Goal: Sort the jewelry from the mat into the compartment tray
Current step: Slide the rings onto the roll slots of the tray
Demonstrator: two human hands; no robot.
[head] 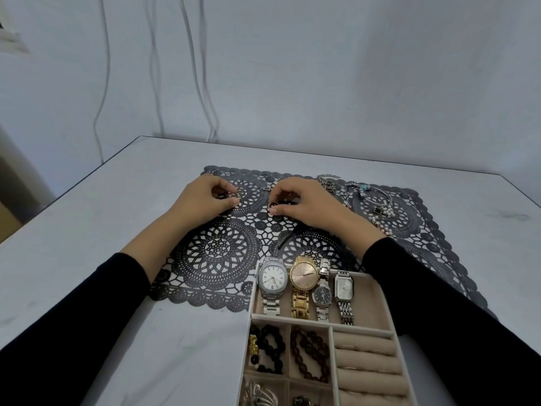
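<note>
Though half-hidden, ring (273, 204) under right hand (306, 204).

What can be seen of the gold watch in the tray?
The gold watch has a round case, a pale pink dial, a glittering stone-set bezel and a link bracelet that looks like gold-toned metal. It lies face up in the long far compartment of the tray, second from the left of four watches, its head up against the far wall. A silver watch and a small dark-dialled watch flank it closely.
</note>
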